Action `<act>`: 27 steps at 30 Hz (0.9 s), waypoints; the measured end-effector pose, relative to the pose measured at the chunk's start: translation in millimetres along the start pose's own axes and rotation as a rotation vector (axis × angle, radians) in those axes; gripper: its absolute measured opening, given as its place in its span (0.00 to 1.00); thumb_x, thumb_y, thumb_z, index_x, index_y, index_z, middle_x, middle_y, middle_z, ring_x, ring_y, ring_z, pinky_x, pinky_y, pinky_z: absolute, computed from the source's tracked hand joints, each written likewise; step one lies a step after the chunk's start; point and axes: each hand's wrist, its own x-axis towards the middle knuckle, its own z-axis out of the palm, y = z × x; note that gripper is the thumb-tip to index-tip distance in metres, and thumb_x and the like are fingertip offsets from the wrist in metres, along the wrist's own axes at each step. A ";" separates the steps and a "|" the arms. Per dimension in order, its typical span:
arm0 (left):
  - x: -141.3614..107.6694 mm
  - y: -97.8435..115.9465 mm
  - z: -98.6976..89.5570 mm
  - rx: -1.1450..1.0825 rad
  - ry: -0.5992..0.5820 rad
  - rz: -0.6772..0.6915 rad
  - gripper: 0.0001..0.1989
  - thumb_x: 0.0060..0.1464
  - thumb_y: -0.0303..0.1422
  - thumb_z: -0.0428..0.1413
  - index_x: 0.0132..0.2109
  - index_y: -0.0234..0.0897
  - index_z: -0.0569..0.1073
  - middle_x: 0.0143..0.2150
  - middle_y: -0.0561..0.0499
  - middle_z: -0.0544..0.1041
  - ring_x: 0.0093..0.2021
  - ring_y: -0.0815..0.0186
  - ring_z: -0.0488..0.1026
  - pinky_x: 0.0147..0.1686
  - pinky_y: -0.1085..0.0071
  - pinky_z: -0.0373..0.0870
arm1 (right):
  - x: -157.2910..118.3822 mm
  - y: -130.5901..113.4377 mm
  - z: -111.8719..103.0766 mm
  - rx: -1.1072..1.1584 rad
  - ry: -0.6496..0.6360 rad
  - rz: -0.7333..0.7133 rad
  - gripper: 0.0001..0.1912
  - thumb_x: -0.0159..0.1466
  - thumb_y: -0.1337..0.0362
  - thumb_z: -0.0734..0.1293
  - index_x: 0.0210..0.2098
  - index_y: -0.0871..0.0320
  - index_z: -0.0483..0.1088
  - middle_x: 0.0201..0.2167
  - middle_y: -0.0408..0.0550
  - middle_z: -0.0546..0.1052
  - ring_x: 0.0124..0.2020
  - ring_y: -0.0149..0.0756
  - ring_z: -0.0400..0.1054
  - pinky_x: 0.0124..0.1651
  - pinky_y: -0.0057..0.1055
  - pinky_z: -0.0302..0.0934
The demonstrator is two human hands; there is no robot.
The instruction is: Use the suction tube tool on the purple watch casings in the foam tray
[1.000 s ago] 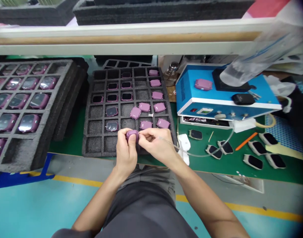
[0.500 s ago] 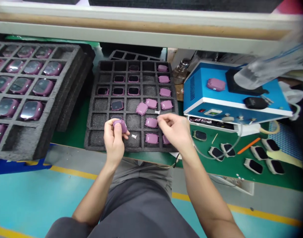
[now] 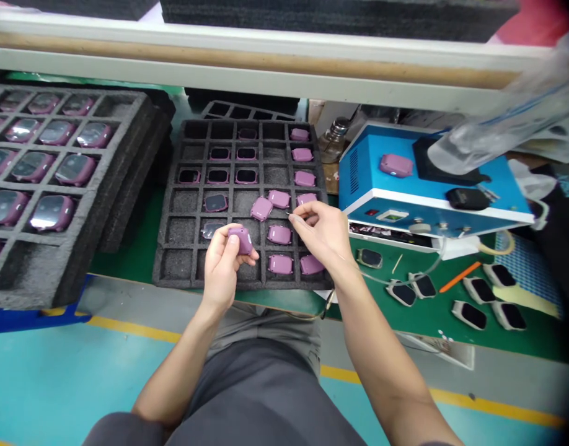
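My left hand grips a purple smartwatch case above the front part of a black foam tray. The watch is tilted, with its side towards the right. My right hand is pinched over the right half of the tray, a thin pale sliver showing at its fingertips; its kind is too small to tell. Beside these fingers lie purple watches face down, among them one watch in its own compartment and a slanted watch across a divider. Other watches in the tray lie screen up.
At left, a stacked foam tray holds several purple watches. A blue machine stands right, another purple watch on top. Pale watches, an orange stick and a clear tube lie on the green mat. A glass bottle stands behind.
My left hand has moved slightly right with the watch, over where a small white piece lay. The white piece near my right fingertips no longer shows on the tray; a pale sliver shows in the pinch.
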 end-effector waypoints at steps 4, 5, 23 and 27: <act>-1.7 1.3 8.2 -0.012 -0.029 -0.029 0.20 0.57 0.45 0.66 0.48 0.37 0.74 0.30 0.55 0.74 0.26 0.71 0.73 0.26 0.75 0.71 | -20.6 -19.5 -4.0 0.367 -0.244 0.022 0.12 0.57 0.55 0.75 0.33 0.58 0.77 0.26 0.45 0.79 0.25 0.32 0.69 0.30 0.30 0.63; -2.3 1.5 9.9 -0.004 -0.035 -0.025 0.20 0.58 0.46 0.66 0.48 0.37 0.74 0.30 0.55 0.74 0.26 0.71 0.73 0.26 0.75 0.70 | -25.4 -24.0 -4.3 0.411 -0.287 0.022 0.13 0.56 0.55 0.76 0.33 0.58 0.78 0.27 0.45 0.80 0.26 0.32 0.70 0.31 0.30 0.65; -11.1 0.1 17.3 0.262 -0.133 0.080 0.19 0.65 0.48 0.60 0.52 0.39 0.73 0.36 0.52 0.75 0.29 0.69 0.73 0.28 0.73 0.71 | -34.3 -24.6 -11.8 0.504 -0.438 0.014 0.16 0.57 0.62 0.76 0.44 0.57 0.76 0.32 0.44 0.83 0.32 0.33 0.78 0.37 0.30 0.73; -15.5 0.8 22.0 0.235 -0.186 0.034 0.19 0.66 0.49 0.58 0.53 0.39 0.72 0.33 0.54 0.72 0.28 0.69 0.69 0.28 0.72 0.68 | -36.1 -18.3 -10.7 0.559 -0.463 0.060 0.18 0.57 0.61 0.77 0.46 0.57 0.75 0.32 0.43 0.83 0.31 0.32 0.77 0.36 0.29 0.72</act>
